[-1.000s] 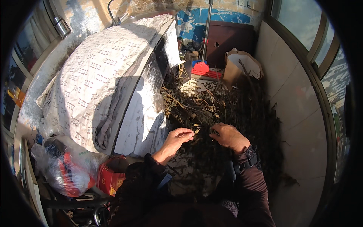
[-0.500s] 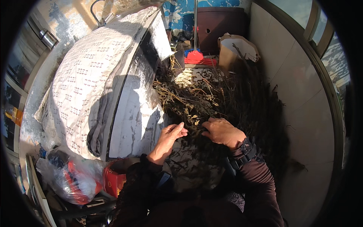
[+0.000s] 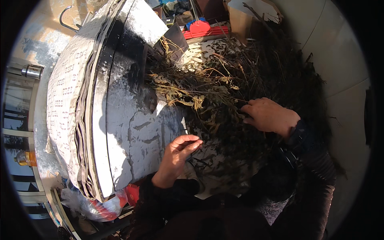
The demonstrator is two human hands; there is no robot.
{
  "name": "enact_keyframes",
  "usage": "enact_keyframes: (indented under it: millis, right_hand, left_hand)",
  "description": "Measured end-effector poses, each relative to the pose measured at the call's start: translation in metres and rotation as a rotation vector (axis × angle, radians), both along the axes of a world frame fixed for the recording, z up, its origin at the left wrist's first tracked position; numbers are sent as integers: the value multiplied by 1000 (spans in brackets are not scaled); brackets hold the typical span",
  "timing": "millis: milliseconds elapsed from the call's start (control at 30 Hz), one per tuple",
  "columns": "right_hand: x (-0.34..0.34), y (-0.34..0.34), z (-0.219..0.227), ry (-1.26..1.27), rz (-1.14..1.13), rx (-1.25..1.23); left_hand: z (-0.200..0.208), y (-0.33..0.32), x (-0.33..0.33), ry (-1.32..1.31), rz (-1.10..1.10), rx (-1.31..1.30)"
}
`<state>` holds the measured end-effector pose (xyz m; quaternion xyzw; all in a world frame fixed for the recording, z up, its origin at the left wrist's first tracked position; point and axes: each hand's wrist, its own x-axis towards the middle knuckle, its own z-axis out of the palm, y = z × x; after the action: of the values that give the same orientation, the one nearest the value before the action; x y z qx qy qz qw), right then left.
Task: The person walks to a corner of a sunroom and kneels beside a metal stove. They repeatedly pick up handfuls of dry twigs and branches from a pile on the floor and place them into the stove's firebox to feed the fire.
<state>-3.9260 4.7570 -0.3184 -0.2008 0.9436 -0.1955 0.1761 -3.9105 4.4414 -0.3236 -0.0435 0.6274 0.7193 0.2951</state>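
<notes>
Landmark: heap of dry brown-green stalks and leaves point(image 3: 208, 86).

Left of heap: big grey-white patterned quilted bundle point(image 3: 76, 100).

Left hand point(image 3: 176, 154) at heap's near-left edge, fingers curled loosely, gripping nothing.

Right hand point(image 3: 270, 116) on heap's right side, fingers pressed into stalks; grip unclear.

Risk: brittle stems likely snap, scatter if tugged hard.
</notes>
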Motion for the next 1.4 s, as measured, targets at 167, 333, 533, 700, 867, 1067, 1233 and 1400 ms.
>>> enact_keyframes:
  millis: [167,333,533,700,867,1067,1233,1400]
  right_hand:
    - [-56,6,-73,170,-161,-229]
    - [-99,-28,-112,199,-124,-64]
    - [-131,-44,-133,361,-4,-46]
    - [-135,-67,-188,385,-42,86]
    - [-145,-65,-213,350,-39,41]
    - [-185,-45,-191,545,32,-84]
    - [-215,-59,-173,587,75,-278]
    - [-232,-121,-164,605,114,-159]
  left_hand:
    - [-15,9,-10,-103,-6,-26]
    - [-24,11,-18,-171,17,-96]
    - [-23,10,-30,-212,19,-100]
    - [-20,9,-33,-206,15,-133]
    - [-23,9,-36,-243,50,-114]
    - [-22,9,-38,-234,72,-112]
    - [-17,12,-39,-235,73,-130]
    - [-15,16,-39,-225,87,-118]
